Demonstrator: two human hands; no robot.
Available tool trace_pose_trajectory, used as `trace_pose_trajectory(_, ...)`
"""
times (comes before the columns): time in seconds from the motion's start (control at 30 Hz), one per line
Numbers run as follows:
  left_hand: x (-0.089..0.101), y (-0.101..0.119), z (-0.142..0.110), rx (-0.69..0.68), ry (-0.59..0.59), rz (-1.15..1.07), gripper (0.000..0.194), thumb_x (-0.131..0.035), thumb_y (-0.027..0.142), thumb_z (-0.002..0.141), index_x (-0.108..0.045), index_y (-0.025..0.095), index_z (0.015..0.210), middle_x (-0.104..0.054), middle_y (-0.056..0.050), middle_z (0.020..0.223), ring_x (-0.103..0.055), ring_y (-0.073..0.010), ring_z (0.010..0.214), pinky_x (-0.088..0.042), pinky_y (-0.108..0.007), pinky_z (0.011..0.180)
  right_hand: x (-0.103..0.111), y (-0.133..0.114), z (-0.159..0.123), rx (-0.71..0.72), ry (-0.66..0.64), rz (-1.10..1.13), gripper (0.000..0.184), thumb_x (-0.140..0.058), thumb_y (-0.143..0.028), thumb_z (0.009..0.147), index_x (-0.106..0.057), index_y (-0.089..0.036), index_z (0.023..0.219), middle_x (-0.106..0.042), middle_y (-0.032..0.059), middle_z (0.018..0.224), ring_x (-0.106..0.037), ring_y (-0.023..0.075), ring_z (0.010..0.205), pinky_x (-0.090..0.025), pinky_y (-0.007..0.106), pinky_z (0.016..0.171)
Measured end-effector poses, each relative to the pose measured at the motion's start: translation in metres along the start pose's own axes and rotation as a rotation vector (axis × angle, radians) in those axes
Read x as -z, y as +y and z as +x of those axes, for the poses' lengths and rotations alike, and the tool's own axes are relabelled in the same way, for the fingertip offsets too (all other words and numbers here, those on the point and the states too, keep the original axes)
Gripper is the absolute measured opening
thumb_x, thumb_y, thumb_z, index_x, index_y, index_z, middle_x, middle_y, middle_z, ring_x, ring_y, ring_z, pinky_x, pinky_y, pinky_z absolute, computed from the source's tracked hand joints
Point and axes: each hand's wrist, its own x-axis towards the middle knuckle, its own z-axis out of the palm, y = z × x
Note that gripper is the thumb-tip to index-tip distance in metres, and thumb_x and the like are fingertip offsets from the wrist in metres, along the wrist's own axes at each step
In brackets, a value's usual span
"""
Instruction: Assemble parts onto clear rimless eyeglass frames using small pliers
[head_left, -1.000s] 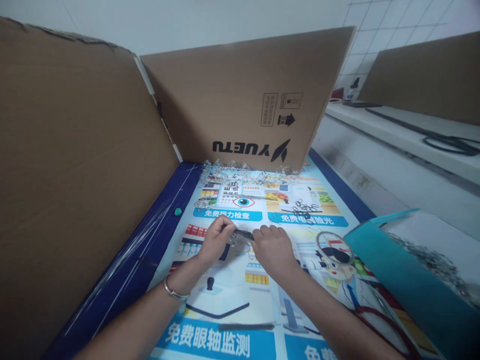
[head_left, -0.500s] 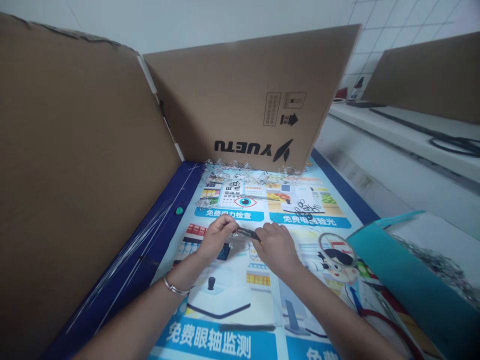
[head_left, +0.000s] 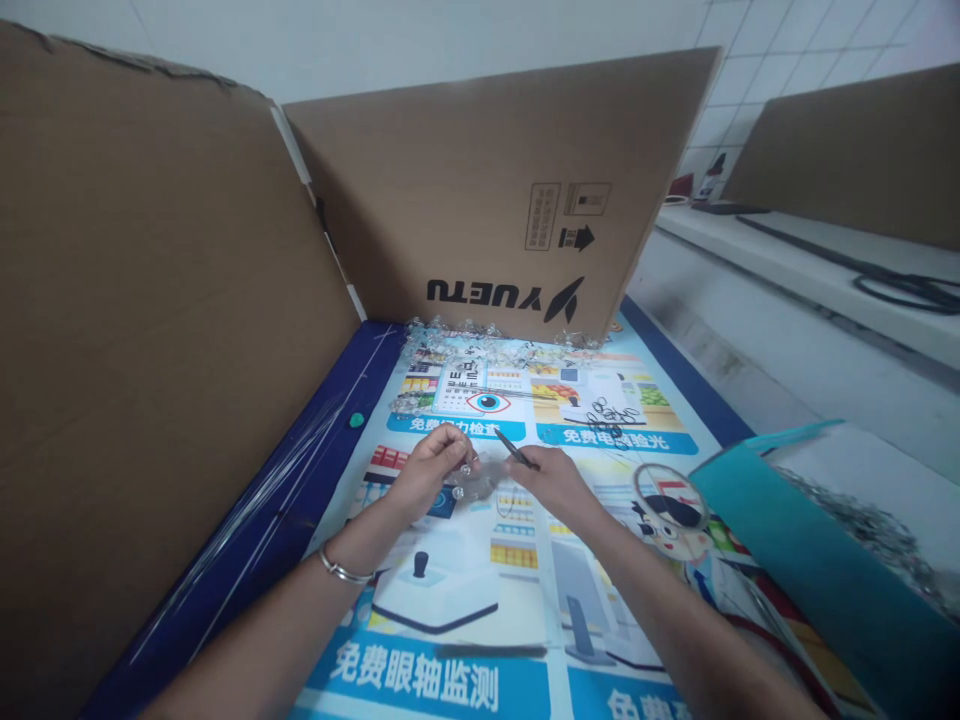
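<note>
My left hand (head_left: 433, 468) is closed, thumb against fingertips, on a small wire piece with clear beads (head_left: 460, 492). The beads hang just below the fingertips; the pinched part is hidden. To its right, my right hand (head_left: 553, 478) is wrapped around a slim dark pointed hand tool (head_left: 514, 449). The tool's free end points up and left, apart from the left fingers. A blurred patch between the hands hides finer detail. Both hands are above the printed poster sheet (head_left: 517, 600) on the table.
Clear beaded pieces (head_left: 480, 345) lie along the foot of the cardboard panel (head_left: 487, 200). Dark wire loops (head_left: 613, 420) lie nearer, and straight wires (head_left: 247, 510) along the left. At right are a wire ring (head_left: 670, 466) and a teal box (head_left: 817, 560) holding wire pieces.
The tool has come away from the left fingertips and turned more upright in my right hand. The beaded piece stays in my left hand, which has shifted slightly.
</note>
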Motion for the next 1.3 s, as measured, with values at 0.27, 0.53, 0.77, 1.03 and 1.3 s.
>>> trace_pose_trajectory(0.27, -0.013, 0.007, -0.005, -0.018, 0.029, -0.228, 0.020, -0.058, 0.034, 0.077, -0.046, 0.018, 0.071, -0.048, 0.001, 0.068, -0.053, -0.0116, 0.065, -0.041, -0.024, 0.061, -0.006, -0.016, -0.007, -0.167, -0.258, 0.680, 0.027, -0.064, -0.034, 0.061, -0.060, -0.013, 0.078, -0.057, -0.0017, 0.064, -0.050, 0.0104, 0.060, -0.038, 0.024, 0.060)
trace_pose_trajectory(0.53, -0.018, 0.010, -0.009, 0.021, 0.023, -0.343, 0.017, -0.053, 0.029, 0.081, -0.044, 0.017, 0.072, -0.046, 0.002, 0.071, -0.052, -0.0102, 0.067, -0.041, -0.023, 0.063, -0.010, -0.012, -0.008, -0.212, -0.227, 0.800, 0.023, -0.066, -0.033, 0.060, -0.058, -0.015, 0.072, -0.051, -0.0045, 0.058, -0.043, 0.0075, 0.054, -0.033, 0.022, 0.054)
trace_pose_trajectory(0.77, -0.015, 0.005, -0.006, 0.052, 0.011, -0.229, 0.018, -0.051, 0.030, 0.082, -0.045, 0.017, 0.073, -0.048, 0.002, 0.066, -0.049, -0.0083, 0.056, -0.036, -0.020, 0.052, -0.012, -0.015, -0.007, -0.169, -0.087, 0.911, 0.025, -0.067, -0.035, 0.060, -0.056, -0.016, 0.072, -0.052, -0.0036, 0.059, -0.040, 0.0074, 0.052, -0.031, 0.023, 0.053)
trace_pose_trajectory(1.03, -0.011, -0.001, -0.004, 0.042, 0.029, -0.029, 0.016, -0.053, 0.030, 0.081, -0.048, 0.016, 0.074, -0.055, 0.001, 0.070, -0.054, -0.0109, 0.066, -0.039, -0.023, 0.066, -0.012, -0.016, -0.007, -0.121, 0.003, 0.773, 0.027, -0.066, -0.039, 0.061, -0.060, -0.016, 0.073, -0.057, -0.0013, 0.064, -0.047, 0.0111, 0.061, -0.035, 0.024, 0.059)
trace_pose_trajectory(1.3, -0.011, -0.003, -0.005, 0.013, 0.032, 0.084, 0.016, -0.056, 0.031, 0.078, -0.056, 0.016, 0.084, -0.057, 0.000, 0.071, -0.052, -0.0114, 0.068, -0.039, -0.023, 0.068, -0.019, -0.007, -0.006, -0.098, -0.002, 0.576, 0.026, -0.063, -0.040, 0.064, -0.059, -0.016, 0.071, -0.055, -0.0019, 0.061, -0.045, 0.0097, 0.054, -0.035, 0.023, 0.051)
